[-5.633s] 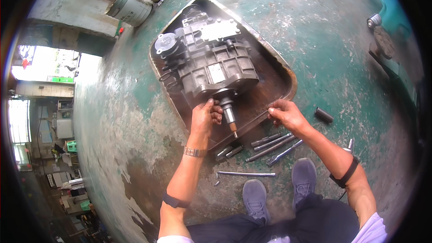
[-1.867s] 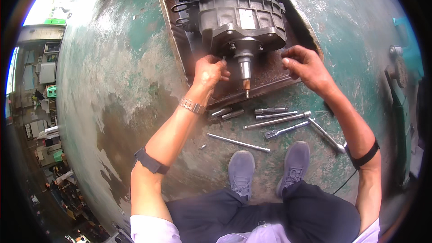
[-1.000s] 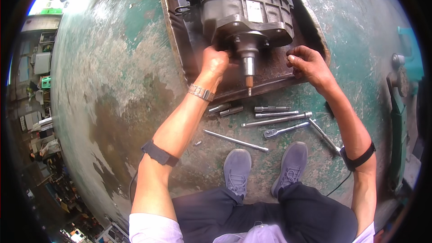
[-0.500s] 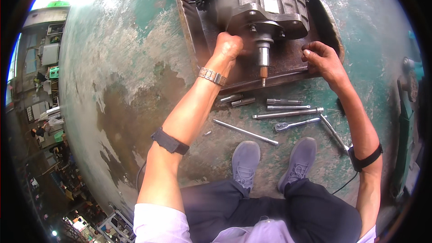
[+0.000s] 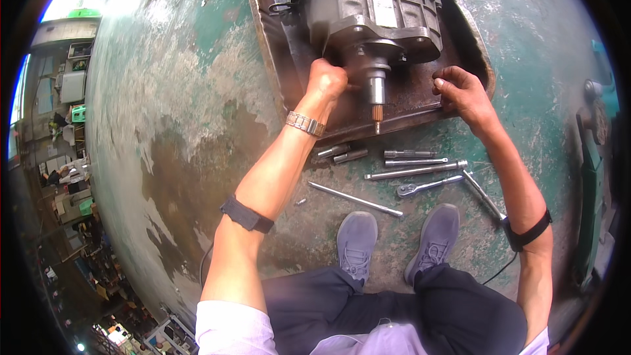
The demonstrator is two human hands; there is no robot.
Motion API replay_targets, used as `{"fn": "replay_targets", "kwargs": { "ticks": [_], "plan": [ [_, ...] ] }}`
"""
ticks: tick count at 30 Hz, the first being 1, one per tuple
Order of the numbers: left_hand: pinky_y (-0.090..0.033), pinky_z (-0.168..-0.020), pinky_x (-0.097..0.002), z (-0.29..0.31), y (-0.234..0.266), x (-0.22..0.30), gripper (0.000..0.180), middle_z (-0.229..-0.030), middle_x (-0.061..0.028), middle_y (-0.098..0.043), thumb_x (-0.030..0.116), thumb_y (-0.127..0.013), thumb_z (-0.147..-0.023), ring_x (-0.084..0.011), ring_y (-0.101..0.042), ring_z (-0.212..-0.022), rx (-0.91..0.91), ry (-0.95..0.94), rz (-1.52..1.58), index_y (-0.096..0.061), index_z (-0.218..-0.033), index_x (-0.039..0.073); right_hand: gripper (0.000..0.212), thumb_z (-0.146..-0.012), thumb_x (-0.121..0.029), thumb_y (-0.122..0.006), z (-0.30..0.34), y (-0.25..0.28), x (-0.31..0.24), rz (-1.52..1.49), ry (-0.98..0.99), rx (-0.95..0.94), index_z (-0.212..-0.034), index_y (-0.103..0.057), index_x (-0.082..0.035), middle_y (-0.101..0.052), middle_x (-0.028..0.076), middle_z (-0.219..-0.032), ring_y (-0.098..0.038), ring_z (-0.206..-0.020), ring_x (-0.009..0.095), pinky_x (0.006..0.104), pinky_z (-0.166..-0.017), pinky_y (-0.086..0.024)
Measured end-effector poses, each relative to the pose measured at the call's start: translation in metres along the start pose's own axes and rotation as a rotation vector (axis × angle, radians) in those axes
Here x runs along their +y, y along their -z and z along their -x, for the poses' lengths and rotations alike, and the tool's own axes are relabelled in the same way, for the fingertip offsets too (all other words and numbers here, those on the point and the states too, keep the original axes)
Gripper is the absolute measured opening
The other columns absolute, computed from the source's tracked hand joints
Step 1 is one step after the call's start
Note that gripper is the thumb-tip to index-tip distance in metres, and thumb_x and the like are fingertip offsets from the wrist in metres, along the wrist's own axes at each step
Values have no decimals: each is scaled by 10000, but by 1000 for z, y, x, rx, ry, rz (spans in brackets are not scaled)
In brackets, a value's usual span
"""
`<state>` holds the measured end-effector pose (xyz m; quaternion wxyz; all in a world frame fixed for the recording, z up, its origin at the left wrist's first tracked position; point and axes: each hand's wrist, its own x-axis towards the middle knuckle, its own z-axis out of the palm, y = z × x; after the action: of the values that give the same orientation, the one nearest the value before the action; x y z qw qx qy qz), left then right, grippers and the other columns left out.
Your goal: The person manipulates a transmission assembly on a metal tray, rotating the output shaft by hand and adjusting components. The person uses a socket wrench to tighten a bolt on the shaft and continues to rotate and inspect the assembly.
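the gearbox (image 5: pixel 378 20) sits inside a tray (image 5: pixel 469 22), whose rim leaves a bare strip along the gearbox's right; open floor (image 5: pixel 197 46) spreads left of the gearbox, past that rim. the left hand (image 5: pixel 327 79) is at the gearbox's near-left corner, its fingers hidden, so i cannot tell their grip. the right hand (image 5: pixel 463 92) hovers near-right of the gearbox, fingers narrow; whether they hold anything, i cannot tell. the shaft (image 5: pixel 377 89) juts from the gearbox's near face between both hands. nearer than the gearbox, outside the tray, lie a ratchet (image 5: pixel 427 185), a rod (image 5: pixel 355 198) and two shoes (image 5: pixel 357 243).
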<state>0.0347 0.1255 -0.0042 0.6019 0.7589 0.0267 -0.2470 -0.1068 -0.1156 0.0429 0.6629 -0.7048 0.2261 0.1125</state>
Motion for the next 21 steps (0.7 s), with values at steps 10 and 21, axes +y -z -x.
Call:
{"fn": "replay_targets", "kwargs": {
  "ticks": [10, 21],
  "plan": [
    [-460, -362, -336, -1, -8, 1, 196, -520, -136, -571, 20, -638, -722, -229, -596, -426, 197, -14, -197, -574, -574, -90, 227, -876, -176, -588, 1, 0, 13, -26, 149, 24, -1041, -571, -21, -589, 23, -780, -486, -602, 66, 209, -539, -402],
    [-441, -324, -332, 16, -9, 24, 272, -602, -181, -594, 118, -531, -822, -258, -577, -416, 1, 141, -122, -580, -852, -148, 248, -905, -193, -565, -21, 18, 53, 25, 207, 11, -1065, -556, -4, -518, -18, -837, -470, -772, 63, 197, -696, -382]
  ]
}}
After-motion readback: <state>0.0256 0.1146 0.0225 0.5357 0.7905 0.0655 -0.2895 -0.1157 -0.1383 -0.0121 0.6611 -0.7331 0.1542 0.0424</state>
